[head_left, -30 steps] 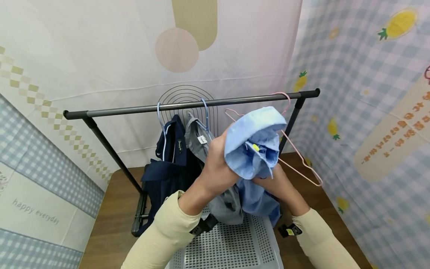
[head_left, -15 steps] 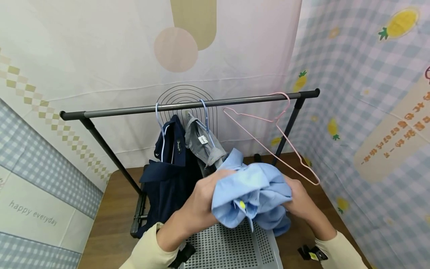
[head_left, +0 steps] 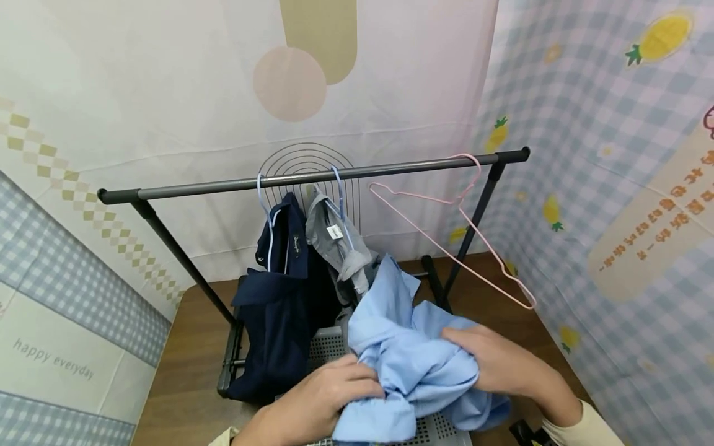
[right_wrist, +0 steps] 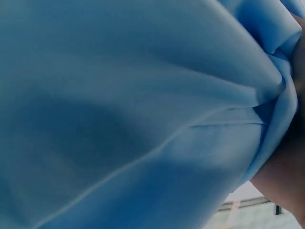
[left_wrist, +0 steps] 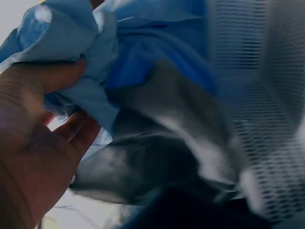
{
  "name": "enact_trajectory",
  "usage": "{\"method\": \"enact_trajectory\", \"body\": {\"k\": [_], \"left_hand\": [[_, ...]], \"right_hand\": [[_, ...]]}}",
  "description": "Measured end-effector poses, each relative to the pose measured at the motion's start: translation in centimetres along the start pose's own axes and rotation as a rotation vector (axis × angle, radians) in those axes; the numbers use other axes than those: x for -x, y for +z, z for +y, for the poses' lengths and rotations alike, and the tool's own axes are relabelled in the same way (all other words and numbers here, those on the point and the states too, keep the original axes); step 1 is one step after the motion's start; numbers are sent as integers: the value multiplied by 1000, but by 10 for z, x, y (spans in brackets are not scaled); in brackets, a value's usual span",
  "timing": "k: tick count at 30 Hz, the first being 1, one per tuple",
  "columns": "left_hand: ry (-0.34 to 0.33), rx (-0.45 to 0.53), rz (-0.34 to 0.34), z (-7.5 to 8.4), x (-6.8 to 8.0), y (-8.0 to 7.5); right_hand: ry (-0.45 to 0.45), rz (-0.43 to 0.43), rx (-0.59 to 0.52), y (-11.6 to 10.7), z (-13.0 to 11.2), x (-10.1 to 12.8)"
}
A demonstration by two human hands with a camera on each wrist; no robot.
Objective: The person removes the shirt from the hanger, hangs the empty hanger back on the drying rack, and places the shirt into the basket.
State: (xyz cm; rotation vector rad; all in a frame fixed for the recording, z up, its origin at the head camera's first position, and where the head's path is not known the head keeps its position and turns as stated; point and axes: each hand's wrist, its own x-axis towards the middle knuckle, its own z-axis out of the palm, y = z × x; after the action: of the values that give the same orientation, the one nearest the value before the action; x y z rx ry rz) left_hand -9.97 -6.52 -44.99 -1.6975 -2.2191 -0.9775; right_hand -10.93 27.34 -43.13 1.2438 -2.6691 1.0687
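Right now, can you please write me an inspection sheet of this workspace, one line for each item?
Surface: brown wood floor; a perforated grey basket stands below the hands.
Job's things: crumpled blue shirt held over the basket.
Clutter: navy garment and grey garment hang on blue hangers; an empty pink hanger hangs tilted on the rail.
Grips: left hand grips the shirt's lower fold; right hand grips its right side.
Cables: nothing seen.
Surroundings: printed cloth backdrops on three sides, checks and pineapples on the right.
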Motion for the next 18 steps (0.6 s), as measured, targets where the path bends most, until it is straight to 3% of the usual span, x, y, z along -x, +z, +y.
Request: {"method": "enact_trajectory", "body": {"k": [3,7,9,13,18], "left_hand": [[66,-201,-54,-5,15,18],[190,-501,-145,-15,37,44],[240,-593,-214,-22,48,53],[293,-699,-344,-36,63,64],[332,-785,-461,-49,73,71]], "right_hand": [[38,-100,19,17,7,-2],[187,-219,29,41,16,-7],[216,-258,63,54,20,-11],[133,-267,218,78,28,-15],[-4,-228,446,100,37,-19]]}}
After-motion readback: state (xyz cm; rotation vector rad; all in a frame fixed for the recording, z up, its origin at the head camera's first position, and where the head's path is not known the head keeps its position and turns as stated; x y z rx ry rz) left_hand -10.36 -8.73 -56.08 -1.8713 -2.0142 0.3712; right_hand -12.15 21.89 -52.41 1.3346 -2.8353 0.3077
